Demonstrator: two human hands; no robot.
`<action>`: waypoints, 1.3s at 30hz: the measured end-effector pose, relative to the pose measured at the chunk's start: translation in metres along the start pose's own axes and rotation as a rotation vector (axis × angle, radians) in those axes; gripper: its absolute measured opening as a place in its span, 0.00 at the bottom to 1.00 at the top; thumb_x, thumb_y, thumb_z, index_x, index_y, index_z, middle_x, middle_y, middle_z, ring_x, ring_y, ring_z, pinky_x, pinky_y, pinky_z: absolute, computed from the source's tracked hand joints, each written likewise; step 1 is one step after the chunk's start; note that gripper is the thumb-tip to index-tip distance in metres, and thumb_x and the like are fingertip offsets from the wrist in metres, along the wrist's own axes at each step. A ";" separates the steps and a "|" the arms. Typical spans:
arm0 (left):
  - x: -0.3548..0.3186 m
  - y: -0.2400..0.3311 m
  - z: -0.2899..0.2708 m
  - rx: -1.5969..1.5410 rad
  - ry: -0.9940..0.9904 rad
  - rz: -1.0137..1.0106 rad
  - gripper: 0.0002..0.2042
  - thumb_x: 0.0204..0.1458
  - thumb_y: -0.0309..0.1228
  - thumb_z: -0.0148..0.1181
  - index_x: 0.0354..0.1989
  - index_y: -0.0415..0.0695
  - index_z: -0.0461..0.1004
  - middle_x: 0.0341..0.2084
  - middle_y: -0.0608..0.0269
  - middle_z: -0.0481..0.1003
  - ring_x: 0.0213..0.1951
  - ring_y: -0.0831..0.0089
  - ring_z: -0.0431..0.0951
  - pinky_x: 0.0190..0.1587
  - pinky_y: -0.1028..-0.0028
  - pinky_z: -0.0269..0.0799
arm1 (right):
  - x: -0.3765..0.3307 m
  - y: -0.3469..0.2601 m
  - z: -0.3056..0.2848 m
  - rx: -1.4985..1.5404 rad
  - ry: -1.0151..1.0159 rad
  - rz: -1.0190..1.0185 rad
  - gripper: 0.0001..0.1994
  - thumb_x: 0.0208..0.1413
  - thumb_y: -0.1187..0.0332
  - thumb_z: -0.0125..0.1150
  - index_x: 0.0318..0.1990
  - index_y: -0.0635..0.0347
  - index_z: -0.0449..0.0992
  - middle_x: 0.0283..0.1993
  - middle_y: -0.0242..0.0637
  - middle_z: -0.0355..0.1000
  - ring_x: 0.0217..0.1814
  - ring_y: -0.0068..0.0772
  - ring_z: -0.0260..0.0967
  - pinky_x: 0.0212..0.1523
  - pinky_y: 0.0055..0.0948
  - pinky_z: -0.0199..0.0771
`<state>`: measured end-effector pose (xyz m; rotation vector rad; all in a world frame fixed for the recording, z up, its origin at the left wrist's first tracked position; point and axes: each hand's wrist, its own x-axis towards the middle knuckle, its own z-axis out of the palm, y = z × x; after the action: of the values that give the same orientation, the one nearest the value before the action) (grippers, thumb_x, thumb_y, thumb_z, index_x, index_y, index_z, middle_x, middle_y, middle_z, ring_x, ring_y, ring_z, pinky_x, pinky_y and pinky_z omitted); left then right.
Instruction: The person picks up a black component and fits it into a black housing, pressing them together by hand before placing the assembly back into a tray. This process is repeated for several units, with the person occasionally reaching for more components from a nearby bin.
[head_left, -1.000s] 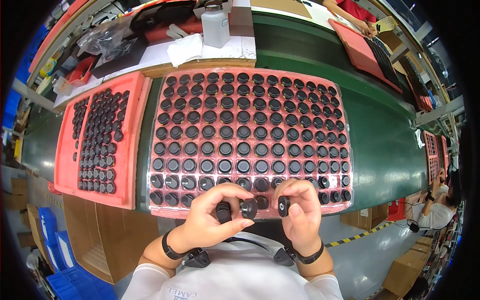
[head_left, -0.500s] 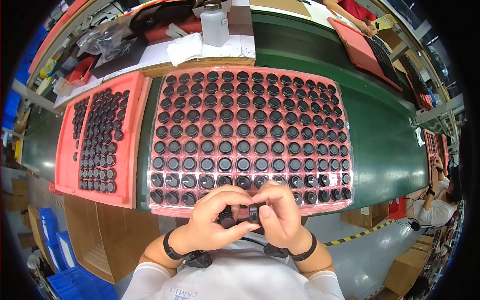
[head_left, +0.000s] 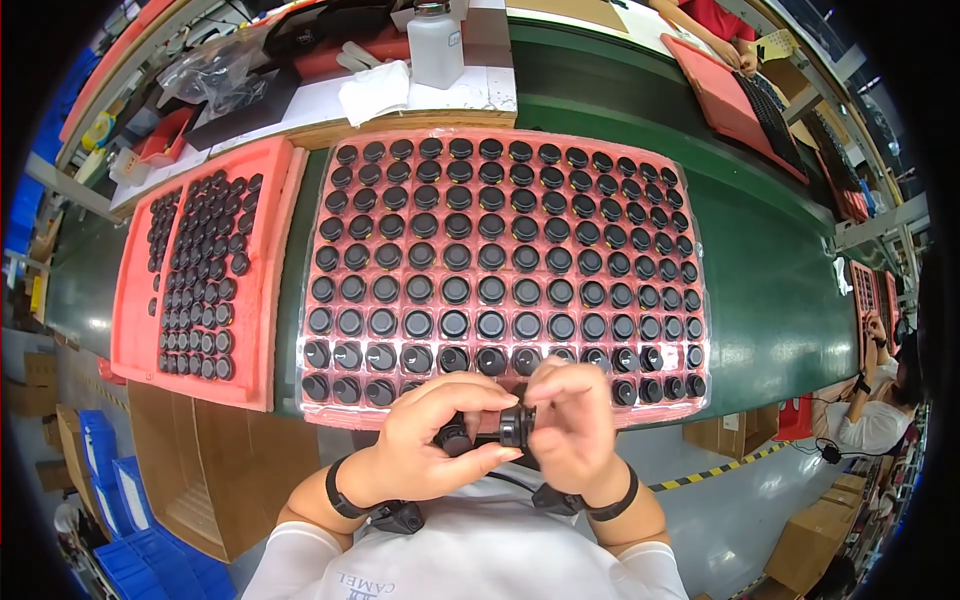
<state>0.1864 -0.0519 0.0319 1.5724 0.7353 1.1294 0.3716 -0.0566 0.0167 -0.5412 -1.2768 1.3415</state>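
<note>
My left hand (head_left: 430, 440) pinches a short black cylindrical part (head_left: 513, 428) between thumb and forefinger, near my body. A second black round part (head_left: 455, 436) is tucked in the same palm. My right hand (head_left: 572, 430) is curled round the right end of the pinched part, slightly blurred, its thumb and fingers at that end. Just beyond both hands lies a pink tray with a clear plastic liner (head_left: 703, 370), filled with rows of upright black round-topped parts (head_left: 490, 290). Some parts in the near rows have glossy tops. My hands hide a few of the nearest ones.
On the left, a pink foam tray (head_left: 135, 335) holds more black parts in loose clusters. A white bottle (head_left: 436, 50) and a white cloth (head_left: 375, 92) stand on the shelf behind. Two other people work at the right, one by a pink tray (head_left: 700, 85). A cardboard box (head_left: 215, 470) is below left.
My right hand's fingers have loosened and shifted at the end of the part, showing more of it. The left hand keeps its grip. The whole view has shifted slightly.
</note>
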 end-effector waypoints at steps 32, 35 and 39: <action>0.003 -0.002 -0.008 0.024 -0.035 0.035 0.20 0.43 0.26 0.70 0.45 0.35 0.71 0.40 0.52 0.74 0.24 0.81 0.70 0.31 0.79 0.68 | 0.008 -0.008 -0.008 -0.455 -0.108 -0.081 0.18 0.52 0.61 0.66 0.44 0.63 0.70 0.40 0.39 0.65 0.40 0.30 0.62 0.41 0.25 0.62; 0.005 -0.004 -0.007 0.023 -0.045 0.042 0.20 0.44 0.29 0.70 0.44 0.35 0.72 0.40 0.52 0.74 0.24 0.81 0.70 0.31 0.79 0.68 | 0.007 -0.012 -0.009 -0.521 -0.109 -0.112 0.16 0.50 0.66 0.67 0.43 0.64 0.72 0.40 0.40 0.67 0.39 0.32 0.63 0.41 0.28 0.64; 0.007 0.000 -0.007 0.011 -0.093 -0.069 0.22 0.43 0.27 0.70 0.48 0.38 0.70 0.40 0.57 0.73 0.31 0.78 0.71 0.36 0.77 0.69 | 0.009 -0.020 -0.014 -0.604 -0.098 -0.125 0.14 0.49 0.71 0.65 0.42 0.65 0.73 0.40 0.41 0.68 0.39 0.32 0.64 0.41 0.28 0.64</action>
<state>0.1829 -0.0427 0.0343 1.5862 0.7295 0.9973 0.3894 -0.0478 0.0331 -0.7984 -1.7764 0.8731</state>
